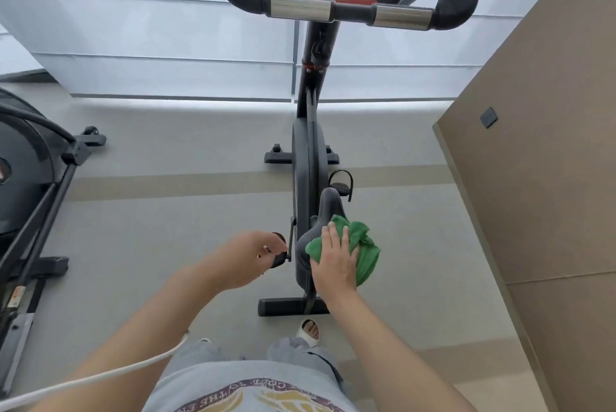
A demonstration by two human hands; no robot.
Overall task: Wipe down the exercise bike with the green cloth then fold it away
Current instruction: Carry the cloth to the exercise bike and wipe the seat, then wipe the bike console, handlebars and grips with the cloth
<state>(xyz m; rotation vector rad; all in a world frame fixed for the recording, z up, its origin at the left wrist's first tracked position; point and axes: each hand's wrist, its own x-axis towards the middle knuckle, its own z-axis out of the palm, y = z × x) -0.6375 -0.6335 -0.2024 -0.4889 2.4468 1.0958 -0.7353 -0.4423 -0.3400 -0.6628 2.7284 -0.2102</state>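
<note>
A person's right hand [335, 260] presses the green cloth [361, 253] flat-fingered onto the bike [308, 158] saddle [318, 228]; the left hand [248, 258] hovers beside the saddle, loosely curled, apparently empty. The cloth looks soft, light and bunched, best pinched by its corners for folding.

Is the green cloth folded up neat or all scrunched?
Scrunched. The green cloth sits bunched in rumpled lumps on the bike seat, with the right hand pressing flat on it. No tidy folded edges show.
</note>
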